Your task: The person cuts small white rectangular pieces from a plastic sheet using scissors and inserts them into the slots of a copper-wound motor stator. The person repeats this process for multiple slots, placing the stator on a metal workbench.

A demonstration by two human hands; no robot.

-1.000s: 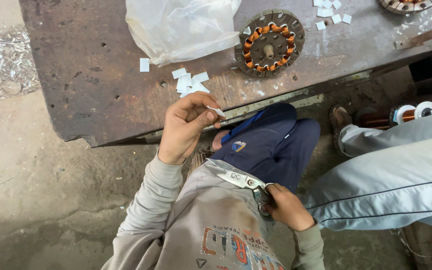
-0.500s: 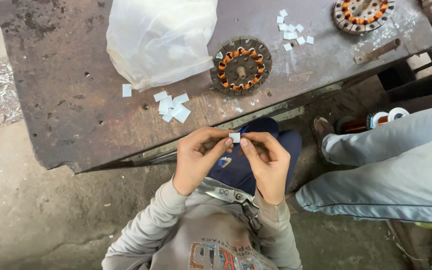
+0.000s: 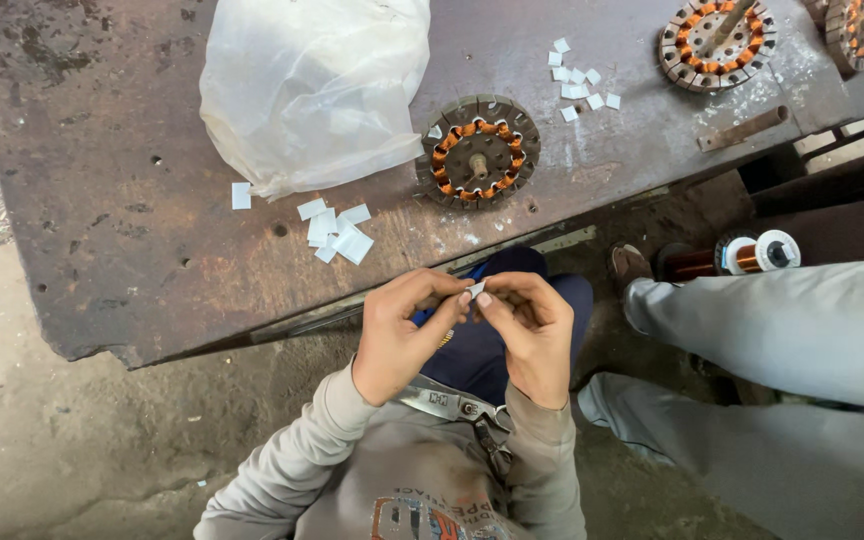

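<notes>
Fingers (image 3: 459, 300) of both my hands are pinched nearly shut on one small white slip (image 3: 476, 289). My left hand (image 3: 402, 335) takes it from one side and my right hand (image 3: 532, 335) from the other, thumbs and forefingers meeting at it. The slip sits right between the fingertips, over my lap and just short of the bench (image 3: 102, 200) edge.

Beyond the fingertips, on the bench, lies a stator (image 3: 478, 152) with copper windings. To the left of them is a loose pile of slips (image 3: 337, 228), with a plastic bag (image 3: 317, 85) behind that. Below my wrists a metal hand tool (image 3: 452, 405) rests on my lap. Another person's legs (image 3: 782, 330) are off to the right.

I judge the step in hand to be shaping or creasing the slip. It calls for a light, even pinch, since paper this small would slip or crumple easily.
</notes>
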